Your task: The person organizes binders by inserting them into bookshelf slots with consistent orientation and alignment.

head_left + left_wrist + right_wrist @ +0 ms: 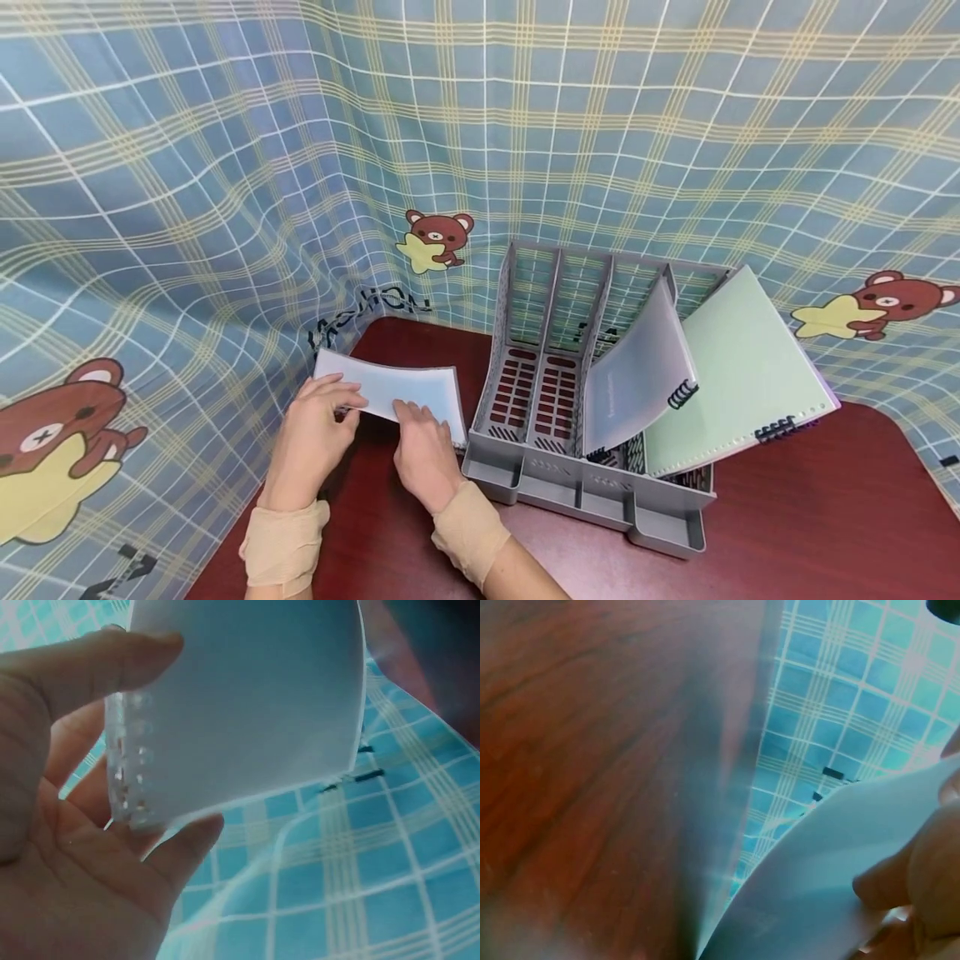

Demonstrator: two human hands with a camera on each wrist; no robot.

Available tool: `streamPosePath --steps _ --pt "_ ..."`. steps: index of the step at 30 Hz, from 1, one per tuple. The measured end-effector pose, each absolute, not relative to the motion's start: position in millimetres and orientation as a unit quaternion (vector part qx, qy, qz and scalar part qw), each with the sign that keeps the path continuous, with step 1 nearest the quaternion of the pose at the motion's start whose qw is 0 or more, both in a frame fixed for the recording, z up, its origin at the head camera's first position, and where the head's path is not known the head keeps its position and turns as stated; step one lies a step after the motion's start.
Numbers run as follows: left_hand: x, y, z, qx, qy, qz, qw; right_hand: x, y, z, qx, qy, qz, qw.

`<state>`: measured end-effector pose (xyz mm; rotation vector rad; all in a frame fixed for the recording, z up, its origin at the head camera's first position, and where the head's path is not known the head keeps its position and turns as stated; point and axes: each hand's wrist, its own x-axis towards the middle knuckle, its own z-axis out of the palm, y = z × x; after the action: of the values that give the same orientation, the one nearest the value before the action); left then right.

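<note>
A pale blue-white ring-bound notebook (412, 392) is held above the table to the left of the grey file rack (525, 450). My left hand (322, 425) grips its near left part. In the left wrist view the thumb (154, 660) presses on the cover, with fingers behind the clear ring binding (127, 765). Farther right along the near edge, my right hand (427, 450) pinches the notebook. The right wrist view shows that thumb (885, 885) on the cover, which bends in a curve.
Inside the rack, a pale blue-grey notebook (637, 375) with black rings leans beside a light green one (742, 375). Small trays (667, 525) line the rack's front. A plaid curtain (247, 167) with bears encloses the dark red table (810, 500) at the back and left.
</note>
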<state>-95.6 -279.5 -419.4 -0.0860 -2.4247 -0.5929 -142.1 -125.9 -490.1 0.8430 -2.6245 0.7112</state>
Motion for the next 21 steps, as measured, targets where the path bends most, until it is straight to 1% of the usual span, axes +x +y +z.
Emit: streamPosePath --steps 5,10,16,21 --pt "-96 -268 -404 -0.043 -0.916 -0.225 0.330 -143 -120 -482 0.283 -0.888 0.319 0.173" --pt "-97 -258 -388 -0.077 -0.899 -0.232 0.363 -143 -115 -475 0.270 -0.864 0.379 0.190" --pt "-94 -246 -371 -0.115 -0.880 -0.237 0.394 -141 -108 -463 0.244 -0.849 0.419 0.209" --pt "-88 -239 -360 -0.131 -0.867 -0.239 0.416 -140 -100 -452 0.242 -0.839 0.433 0.223"
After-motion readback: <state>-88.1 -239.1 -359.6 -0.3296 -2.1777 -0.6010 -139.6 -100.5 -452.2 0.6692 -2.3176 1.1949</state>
